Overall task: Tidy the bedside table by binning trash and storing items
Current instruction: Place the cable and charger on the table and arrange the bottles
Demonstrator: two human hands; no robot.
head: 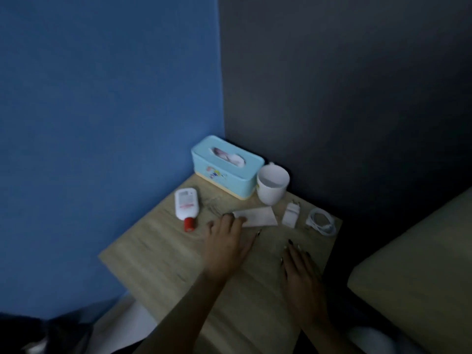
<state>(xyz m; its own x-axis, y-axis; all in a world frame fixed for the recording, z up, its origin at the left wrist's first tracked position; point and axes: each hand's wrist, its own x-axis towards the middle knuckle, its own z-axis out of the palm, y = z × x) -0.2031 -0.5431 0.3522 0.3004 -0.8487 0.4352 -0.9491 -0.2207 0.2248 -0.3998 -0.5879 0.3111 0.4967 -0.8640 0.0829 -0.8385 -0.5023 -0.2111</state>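
Observation:
On the wooden bedside table [158,254] lie a white bottle with a red cap [186,206], a flat white paper wrapper [259,216], a white charger plug [290,214] and a coiled white cable [322,221]. A light blue tissue box [227,166] and a white mug [272,183] stand at the back corner. My left hand [228,244] reaches over the table with straight fingers, its fingertips touching the wrapper's left end. My right hand [301,272] hovers flat and relaxed over the table's right side, holding nothing.
A blue wall [102,111] rises on the left and a dark grey wall [344,98] behind. A beige mattress edge [419,272] borders the table on the right. A dark shape [46,333] sits at the bottom left, blurred.

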